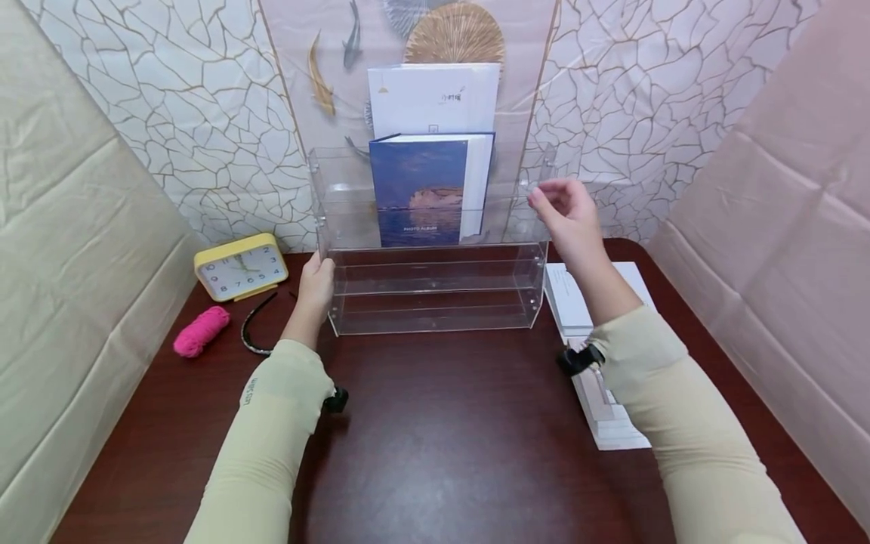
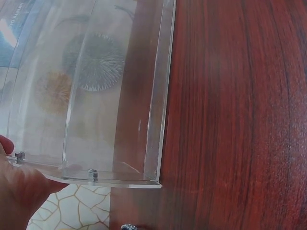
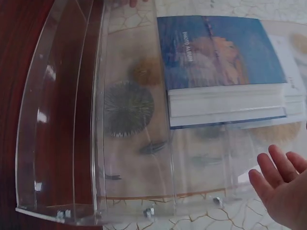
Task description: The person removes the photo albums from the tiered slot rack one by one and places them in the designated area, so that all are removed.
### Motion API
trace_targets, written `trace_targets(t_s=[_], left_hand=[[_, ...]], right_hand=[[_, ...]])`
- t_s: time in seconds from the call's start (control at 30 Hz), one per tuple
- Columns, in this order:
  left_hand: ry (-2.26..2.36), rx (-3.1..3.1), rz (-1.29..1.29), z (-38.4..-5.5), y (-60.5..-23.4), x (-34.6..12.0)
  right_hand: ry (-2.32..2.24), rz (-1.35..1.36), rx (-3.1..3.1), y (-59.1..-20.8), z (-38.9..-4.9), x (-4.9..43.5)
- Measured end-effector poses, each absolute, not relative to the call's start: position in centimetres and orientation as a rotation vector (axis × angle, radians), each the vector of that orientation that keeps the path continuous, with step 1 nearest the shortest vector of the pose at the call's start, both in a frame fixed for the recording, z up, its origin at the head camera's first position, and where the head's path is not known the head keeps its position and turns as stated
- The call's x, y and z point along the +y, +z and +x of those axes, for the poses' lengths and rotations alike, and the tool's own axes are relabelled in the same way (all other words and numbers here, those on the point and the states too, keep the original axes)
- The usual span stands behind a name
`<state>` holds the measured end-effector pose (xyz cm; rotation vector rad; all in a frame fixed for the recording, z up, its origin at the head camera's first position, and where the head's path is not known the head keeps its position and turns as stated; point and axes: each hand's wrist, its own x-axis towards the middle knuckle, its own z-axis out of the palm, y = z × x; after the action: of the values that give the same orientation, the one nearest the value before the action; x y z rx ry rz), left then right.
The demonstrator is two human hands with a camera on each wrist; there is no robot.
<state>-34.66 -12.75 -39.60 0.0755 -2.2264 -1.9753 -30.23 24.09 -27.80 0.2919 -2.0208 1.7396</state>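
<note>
A clear acrylic tiered rack (image 1: 435,291) stands at the back of the table. A blue photo album (image 1: 421,189) leans upright in its upper tier, with a white book (image 1: 435,98) standing behind it. My left hand (image 1: 316,283) grips the rack's left side panel, thumb and fingers on either side of the edge in the left wrist view (image 2: 24,187). Beside the rack's upper right corner, my right hand (image 1: 571,219) is raised with loosely bent fingers and holds nothing. In the right wrist view those fingers (image 3: 271,170) are near the side panel, below the album's page edges.
Left of the rack are a yellow alarm clock (image 1: 241,266), a pink yarn skein (image 1: 202,331) and a dark headband (image 1: 250,329). White books or boxes (image 1: 612,423) lie to the right, partly under my right forearm. A patterned backdrop (image 1: 204,98) hangs close behind the rack.
</note>
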Motion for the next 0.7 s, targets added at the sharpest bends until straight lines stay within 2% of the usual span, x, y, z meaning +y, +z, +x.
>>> trace_targets(t_s=[0.37,0.7], left_hand=[[-1.939,-2.244,0.110,-34.6,-39.9,-12.5],[-1.934,-2.207,0.100,-34.6,-39.7,-12.5]], right_hand=[[1.524,0.201,-2.284,-27.7,-34.5,21.5],[1.451,0.125,-2.330,-27.5,-35.8,19.6]])
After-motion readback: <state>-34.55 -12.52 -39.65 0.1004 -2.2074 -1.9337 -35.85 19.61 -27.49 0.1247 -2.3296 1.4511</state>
